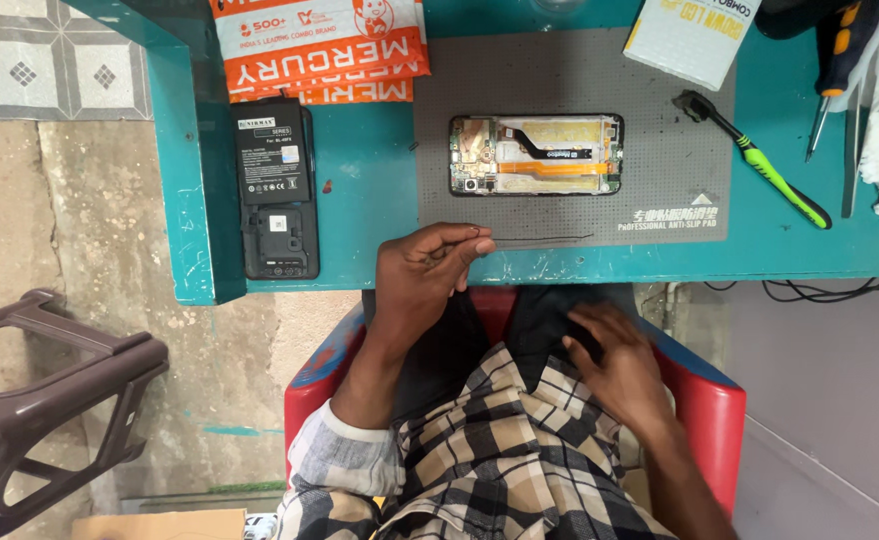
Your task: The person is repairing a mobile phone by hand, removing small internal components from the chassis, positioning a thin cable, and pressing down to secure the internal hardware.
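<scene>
Head view: a seated person looks down at a teal table [379,180] edge, knees below it.
Left hand [421,275]: at about 6 o'clock of the grey mat [659,150], fingers curled shut, fingertips [479,240] pinching the near end of thin tweezers [539,239].
Tweezers: lie almost flat along the mat's near edge, tips pointing toward 3 o'clock.
Right hand [614,355]: low at 5 o'clock, fingers loosely spread and flat on the dark trousers, holding nothing.
Opened phone [536,155]: at the mat's centre, back cover off, boards and an orange flex strip showing; at 12 o'clock from the left hand, well apart from it.
Black battery [273,158]: at 9 o'clock of the phone, resting on a dark back cover [279,240] off the mat.
Orange packets [319,45]: at 11 o'clock, near the table's far side.
White box [694,35]: at 1 o'clock, overlapping the mat's corner.
Green-handled brush [769,170]: at 3 o'clock, lying slantwise across the mat's right edge.
Screwdriver [831,70]: at 2 o'clock, beside the brush.
Red chair [709,400]: under the person.
Brown stool [39,400]: at 8 o'clock on the floor.
</scene>
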